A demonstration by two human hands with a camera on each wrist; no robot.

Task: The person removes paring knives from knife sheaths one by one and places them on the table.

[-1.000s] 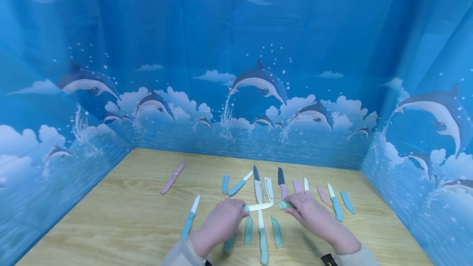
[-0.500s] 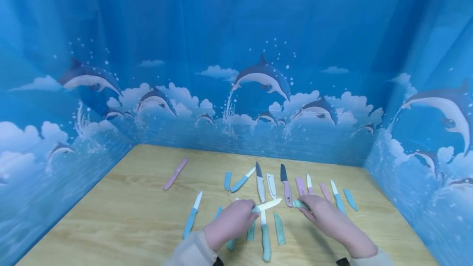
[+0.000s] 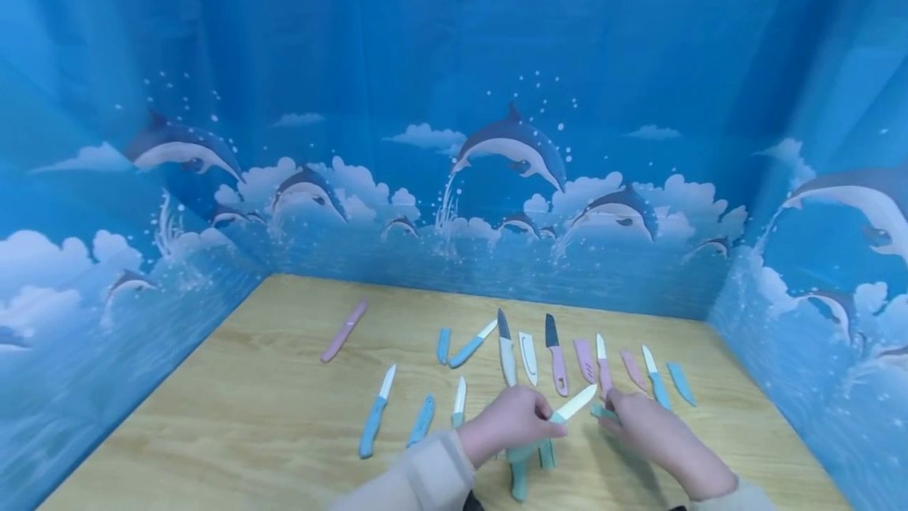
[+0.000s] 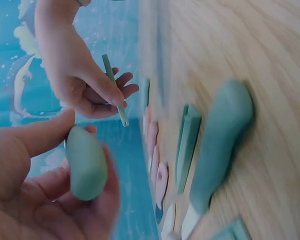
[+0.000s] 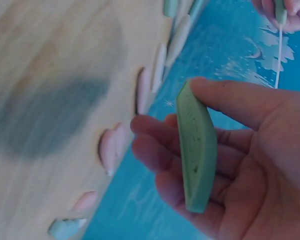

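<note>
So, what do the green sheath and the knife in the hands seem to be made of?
The green sheath looks like matt moulded plastic: an even colour, a faintly speckled face, no shine. On the knife, the blade is flat opaque white, so perhaps ceramic or coated, though this stays uncertain. The knife handle is smooth, rounded and green, probably plastic.

Light wooden table (image 3: 234,416) fills the lower half of the head view. Pink sheathed knife (image 3: 344,330) lies alone at left centre. Lower centre-left: blue-handled white-blade knife (image 3: 376,412), blue sheath (image 3: 422,419), small white-blade knife (image 3: 459,400). Back row at centre, left to right: blue sheath (image 3: 444,345), blue-handled knife (image 3: 471,343), dark-blade knife with white handle (image 3: 505,346), white sheath (image 3: 528,356), dark-blade knife with pink handle (image 3: 556,354), pink sheath (image 3: 585,359), pink-handled white knife (image 3: 603,366), another pink sheath (image 3: 632,369), blue-handled white knife (image 3: 656,386), blue sheath (image 3: 681,382). Green-handled knife (image 3: 519,478) and green sheath (image 3: 546,454) at bottom centre.
</note>
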